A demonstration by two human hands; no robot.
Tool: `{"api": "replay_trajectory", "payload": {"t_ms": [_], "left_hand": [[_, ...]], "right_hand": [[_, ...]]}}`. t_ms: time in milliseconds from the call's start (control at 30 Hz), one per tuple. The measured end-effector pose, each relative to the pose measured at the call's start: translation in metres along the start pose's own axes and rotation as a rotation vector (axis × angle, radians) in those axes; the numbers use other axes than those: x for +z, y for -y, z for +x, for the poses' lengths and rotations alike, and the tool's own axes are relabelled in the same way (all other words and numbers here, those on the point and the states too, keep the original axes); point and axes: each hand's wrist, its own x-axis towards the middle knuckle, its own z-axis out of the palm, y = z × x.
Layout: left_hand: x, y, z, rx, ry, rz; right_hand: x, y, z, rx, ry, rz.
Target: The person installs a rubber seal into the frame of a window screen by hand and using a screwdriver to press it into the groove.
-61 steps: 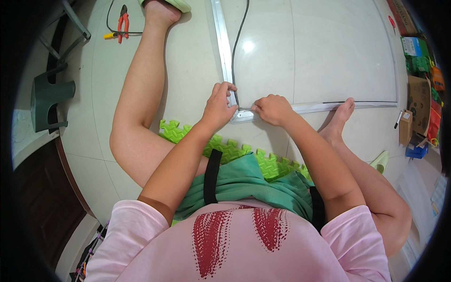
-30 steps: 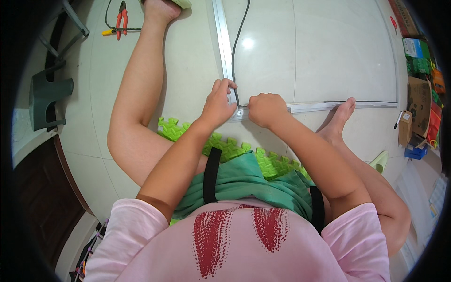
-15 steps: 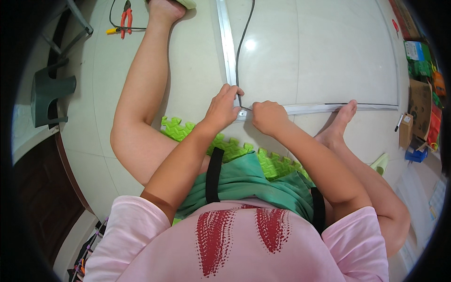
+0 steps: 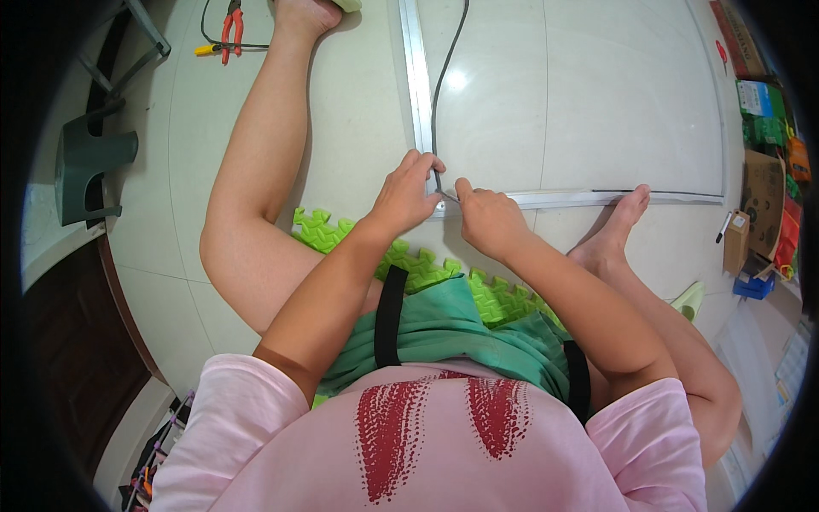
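Both hands work at the corner of an aluminium frame (image 4: 416,77) lying on the floor.

The left hand (image 4: 408,192) pinches a dark cord (image 4: 444,68) at the corner; the right hand (image 4: 486,218) curls beside it, fingers apparently pressing the cord's end. Red pliers (image 4: 229,19) lie well apart.

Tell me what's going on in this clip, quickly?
A person sits on a green foam mat on a tiled floor, legs spread around the corner of a flat aluminium frame. Both hands meet at that corner: the left hand and the right hand pinch a thin black cord against the frame's groove. The cord runs up along the frame's left rail and out of view. Red-handled pliers lie on the floor near the left foot, untouched.
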Motion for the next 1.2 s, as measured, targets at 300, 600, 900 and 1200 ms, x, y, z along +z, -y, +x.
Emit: {"api": "replay_trajectory", "payload": {"t_ms": [300, 600, 900, 1200], "left_hand": [[0.002, 0.003, -0.001, 0.0, -0.019, 0.042], [0.001, 0.0, -0.001, -0.017, -0.006, 0.035], [0.001, -0.002, -0.002, -0.018, -0.011, 0.005], [0.004, 0.001, -0.001, -0.012, -0.037, 0.008]], "right_hand": [[-0.009, -0.003, 0.003, -0.004, 0.011, -0.008], [-0.01, 0.0, 0.004, -0.007, 0.012, -0.044], [-0.016, 0.0, 0.007, 0.033, 0.051, -0.033], [-0.017, 0.004, 0.012, -0.013, 0.006, -0.019]]}}
